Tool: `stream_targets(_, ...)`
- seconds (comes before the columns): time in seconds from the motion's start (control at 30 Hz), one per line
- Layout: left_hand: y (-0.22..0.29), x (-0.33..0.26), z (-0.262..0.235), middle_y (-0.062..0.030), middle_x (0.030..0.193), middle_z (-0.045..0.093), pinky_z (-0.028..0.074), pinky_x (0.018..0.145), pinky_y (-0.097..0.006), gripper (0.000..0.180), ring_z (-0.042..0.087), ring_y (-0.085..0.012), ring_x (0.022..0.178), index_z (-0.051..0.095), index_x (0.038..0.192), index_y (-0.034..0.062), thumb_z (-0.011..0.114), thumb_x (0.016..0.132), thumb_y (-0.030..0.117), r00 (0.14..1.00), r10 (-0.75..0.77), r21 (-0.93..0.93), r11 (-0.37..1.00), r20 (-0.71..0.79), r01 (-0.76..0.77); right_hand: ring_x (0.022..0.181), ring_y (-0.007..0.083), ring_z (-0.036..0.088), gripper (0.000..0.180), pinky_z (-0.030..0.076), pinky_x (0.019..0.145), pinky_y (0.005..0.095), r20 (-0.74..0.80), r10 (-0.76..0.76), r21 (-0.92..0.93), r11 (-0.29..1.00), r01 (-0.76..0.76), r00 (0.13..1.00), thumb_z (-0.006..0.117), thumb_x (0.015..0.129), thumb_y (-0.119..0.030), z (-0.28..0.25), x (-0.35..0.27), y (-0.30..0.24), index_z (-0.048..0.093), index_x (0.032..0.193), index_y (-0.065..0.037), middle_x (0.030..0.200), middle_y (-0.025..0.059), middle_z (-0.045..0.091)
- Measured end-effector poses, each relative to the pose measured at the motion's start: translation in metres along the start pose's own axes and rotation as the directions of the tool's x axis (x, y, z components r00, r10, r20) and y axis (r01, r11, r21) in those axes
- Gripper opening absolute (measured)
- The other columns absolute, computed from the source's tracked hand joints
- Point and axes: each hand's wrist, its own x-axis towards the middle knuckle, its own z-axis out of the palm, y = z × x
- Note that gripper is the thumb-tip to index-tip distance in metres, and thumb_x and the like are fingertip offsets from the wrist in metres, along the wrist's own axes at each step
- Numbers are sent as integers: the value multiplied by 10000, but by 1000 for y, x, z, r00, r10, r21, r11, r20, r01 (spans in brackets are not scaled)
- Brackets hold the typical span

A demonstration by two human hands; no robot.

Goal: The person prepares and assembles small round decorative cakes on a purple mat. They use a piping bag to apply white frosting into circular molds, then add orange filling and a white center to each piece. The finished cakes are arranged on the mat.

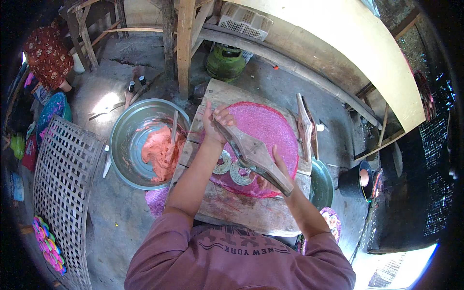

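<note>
On our tabletop (241, 216) lies a round pink mesh tray (276, 126). Over it we hold a two-handled wooden press (251, 147), axis roughly ten to four o'clock, left hand (218, 122) gripping the upper handle, right hand (286, 170) the lower. Two pale lacy coils (236, 175) sit at seven and eight o'clock, seven's nearer our right.

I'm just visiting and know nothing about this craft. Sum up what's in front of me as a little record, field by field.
Left hand: left hand grips one end of a long wooden tool
Right hand: right hand holds it toward the other end
Beneath the tool: round pink mesh with pale lacy rounds on it
Support: wooden table
Left of table: basin holding a soft pink-orange mass
Beyond table: green metal cylinder
</note>
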Motion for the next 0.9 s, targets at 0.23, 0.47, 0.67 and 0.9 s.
stream_targets(0.23,19,3,16,43,525,454,405,582,-323,450,455,-136,481,483,670,146,414,956,486,975,217,98,971,41,-220,675,224,642,535,502,507,352,-230,-182,-600,800,8,956,406,939,-417,-24,12,26,423,1381,-117,897,124,631)
stream_targets(0.47,28,-4,125,10,501,481,434,551,-335,619,481,-167,463,488,638,137,256,958,613,959,-20,303,950,283,-70,816,335,586,540,494,709,410,-132,-705,-732,-405,-548,697,629,760,-144,16,6,29,545,1294,-134,843,135,516)
stream_targets(0.67,-12,-57,212,-87,427,448,447,418,-393,778,433,-210,324,460,578,64,98,949,644,965,-205,732,681,165,19,788,298,537,553,457,698,399,21,-649,-709,-546,-446,761,649,662,-42,10,5,38,625,1211,-106,839,130,492)
stream_targets(0.9,-56,-90,228,-148,403,435,380,329,-362,850,396,-238,284,464,511,-1,95,963,617,962,-270,822,539,-40,186,830,287,520,525,429,737,392,94,-668,-686,-581,-439,738,571,700,-4,8,11,40,626,1208,-124,879,115,503)
